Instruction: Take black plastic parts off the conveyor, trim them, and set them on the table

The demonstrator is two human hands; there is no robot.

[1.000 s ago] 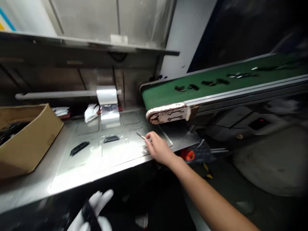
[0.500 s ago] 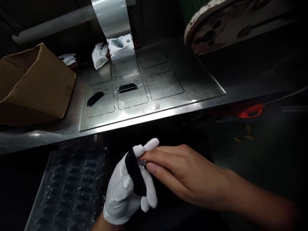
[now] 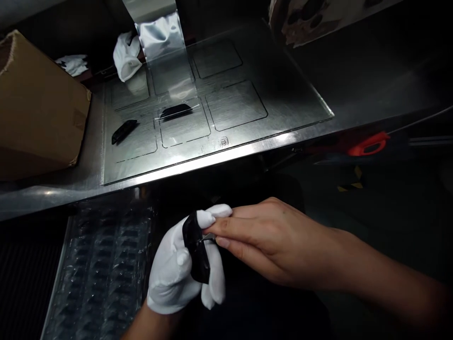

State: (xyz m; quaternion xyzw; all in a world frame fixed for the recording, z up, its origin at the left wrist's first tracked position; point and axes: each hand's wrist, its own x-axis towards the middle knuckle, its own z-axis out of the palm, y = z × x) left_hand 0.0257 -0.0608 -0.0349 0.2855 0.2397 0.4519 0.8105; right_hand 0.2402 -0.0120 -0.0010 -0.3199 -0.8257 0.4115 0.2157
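Note:
My left hand [image 3: 173, 269], in a white glove, is closed around a glossy black plastic part [image 3: 197, 250] with slanted ends. My bare right hand [image 3: 262, 241] pinches a small thin metal blade [image 3: 208, 237], whose tip meets the part's right edge; its handle is hidden in my fingers. Two similar dark pieces lie on the glass-like sheet on the bench: one black piece [image 3: 124, 131] at the left and another black piece [image 3: 176, 111] under the hanging clear film.
A cardboard box [image 3: 42, 108] stands at the left of the metal bench. Behind the sheet [image 3: 240, 137] lies a white glove [image 3: 125, 56]. A clear blister tray [image 3: 102, 269] sits below the bench at lower left. An orange-red handle [image 3: 370, 145] shows at the right.
The view has shifted, so the bench sits further up and left. The black part has turned slightly in my left hand, and the blade still touches its edge.

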